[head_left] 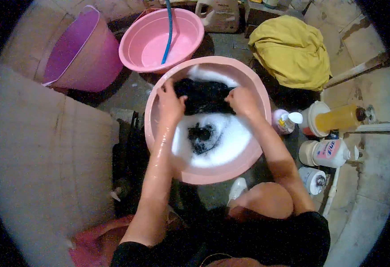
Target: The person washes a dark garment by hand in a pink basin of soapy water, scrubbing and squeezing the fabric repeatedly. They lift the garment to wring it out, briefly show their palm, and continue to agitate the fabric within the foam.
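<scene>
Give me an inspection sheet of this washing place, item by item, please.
Surface: grey concrete floor, looks wet.
Job's things: pink basin full of white suds; dark cloth partly in the foam.
Clutter: white bottle, yellow bottle, yellow cloth, purple bucket, second pink basin.
Hands: left hand and right hand both grip the dark cloth.
Cables: nothing seen; a blue hose hangs into the second pink basin.
Surroundings: rough concrete ledges on both sides, dim light.
</scene>
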{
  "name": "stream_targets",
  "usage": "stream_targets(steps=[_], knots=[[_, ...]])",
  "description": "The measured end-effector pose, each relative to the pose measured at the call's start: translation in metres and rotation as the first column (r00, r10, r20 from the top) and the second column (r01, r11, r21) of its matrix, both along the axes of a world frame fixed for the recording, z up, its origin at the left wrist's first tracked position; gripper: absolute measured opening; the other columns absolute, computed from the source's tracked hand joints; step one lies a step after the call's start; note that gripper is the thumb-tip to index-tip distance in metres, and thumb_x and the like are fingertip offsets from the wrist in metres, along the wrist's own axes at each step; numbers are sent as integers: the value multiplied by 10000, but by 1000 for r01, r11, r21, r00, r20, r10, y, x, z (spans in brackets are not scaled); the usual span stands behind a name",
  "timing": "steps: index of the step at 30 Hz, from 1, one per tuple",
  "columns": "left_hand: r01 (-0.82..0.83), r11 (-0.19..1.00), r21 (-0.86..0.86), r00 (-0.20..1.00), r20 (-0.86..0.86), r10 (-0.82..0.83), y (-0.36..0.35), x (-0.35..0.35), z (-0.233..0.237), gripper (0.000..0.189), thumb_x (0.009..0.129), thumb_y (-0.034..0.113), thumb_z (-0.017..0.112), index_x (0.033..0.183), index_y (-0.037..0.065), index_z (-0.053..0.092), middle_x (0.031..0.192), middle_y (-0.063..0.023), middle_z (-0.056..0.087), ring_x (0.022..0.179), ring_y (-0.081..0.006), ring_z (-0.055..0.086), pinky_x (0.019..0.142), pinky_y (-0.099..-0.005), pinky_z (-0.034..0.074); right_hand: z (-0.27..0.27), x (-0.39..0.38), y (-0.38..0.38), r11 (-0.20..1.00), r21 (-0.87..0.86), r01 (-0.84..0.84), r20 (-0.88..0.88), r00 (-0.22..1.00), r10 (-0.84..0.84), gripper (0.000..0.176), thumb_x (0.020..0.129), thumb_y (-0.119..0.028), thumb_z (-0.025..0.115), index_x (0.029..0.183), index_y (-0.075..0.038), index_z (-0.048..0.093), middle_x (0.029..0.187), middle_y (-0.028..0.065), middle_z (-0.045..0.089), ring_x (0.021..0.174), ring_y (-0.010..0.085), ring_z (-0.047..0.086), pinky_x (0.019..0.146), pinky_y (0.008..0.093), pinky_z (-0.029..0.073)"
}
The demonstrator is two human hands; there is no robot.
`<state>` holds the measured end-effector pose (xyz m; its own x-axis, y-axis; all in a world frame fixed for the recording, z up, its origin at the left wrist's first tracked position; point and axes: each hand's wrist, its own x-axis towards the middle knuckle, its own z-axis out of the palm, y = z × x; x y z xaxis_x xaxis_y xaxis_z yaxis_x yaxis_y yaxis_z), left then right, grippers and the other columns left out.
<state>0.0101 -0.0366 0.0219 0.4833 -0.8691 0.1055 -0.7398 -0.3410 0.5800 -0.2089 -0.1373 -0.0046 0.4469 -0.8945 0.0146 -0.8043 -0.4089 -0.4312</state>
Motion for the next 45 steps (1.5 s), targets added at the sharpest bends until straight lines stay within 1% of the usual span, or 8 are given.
stream_targets(steps=[7,16,19,22,28,32,38,45], knots=[[262,849,458,922,140,-360,4,-40,-94,829,700,290,726,1408,194,305,1473,-170,191,1291,-403,298,972,-550,355,-60,44,41,943,83,-323,-503,803,319,831,820,-338,607,1458,-300,76,1291,237,428,1165,417,433,877,595,385],[341,699,628,929,-110,-354,-3,-33,-57,365,823,290,538,1016,-8,625,956,-237,641,953,-361,613,866,-429,460,-98,40,-15,914,320,-249,170,964,203,272,788,-267,600,930,-39,640,971,191,632,926,312,613,802,436,477],[-135,990,29,901,-413,135,-3,-33,-49,606,842,517,517,1107,-25,566,1029,-257,617,990,-383,590,886,-433,443,26,62,23,965,203,-163,65,986,153,258,764,-280,636,861,-40,643,915,181,638,863,323,619,763,441,483],[122,990,66,-394,-913,109,-8,-18,-24,610,902,502,444,1274,18,446,1230,-183,531,1096,-272,539,932,-399,420,71,64,80,934,-65,-350,280,892,354,182,772,-264,634,822,-90,637,805,149,643,738,315,622,637,411,490],[-210,968,-135,170,-980,-100,44,-72,6,406,878,316,502,1153,19,527,1038,-143,595,926,-267,598,830,-387,500,30,62,97,765,-421,-487,418,644,640,166,772,-264,616,719,-108,639,707,108,639,658,302,612,612,404,495],[-157,976,154,-267,-957,108,5,-79,-125,157,845,162,501,929,60,586,882,-90,623,692,-234,617,665,-396,532,-25,26,28,970,237,-59,319,947,-21,176,808,-194,557,719,-61,630,744,135,633,684,313,616,639,408,492],[-194,966,171,-653,-757,3,45,-52,-29,384,896,413,400,892,79,590,780,-90,603,702,-249,588,684,-413,497,41,60,127,902,-210,-376,421,798,431,233,857,-195,496,672,-58,535,645,176,551,644,334,576,576,430,449],[-313,949,-28,-99,-993,-62,15,-72,-15,300,868,263,508,1105,81,488,965,-86,593,786,-220,578,656,-356,484,-27,15,7,982,189,-15,309,950,-45,478,933,-381,393,789,32,587,761,254,588,712,397,591,699,455,441]])
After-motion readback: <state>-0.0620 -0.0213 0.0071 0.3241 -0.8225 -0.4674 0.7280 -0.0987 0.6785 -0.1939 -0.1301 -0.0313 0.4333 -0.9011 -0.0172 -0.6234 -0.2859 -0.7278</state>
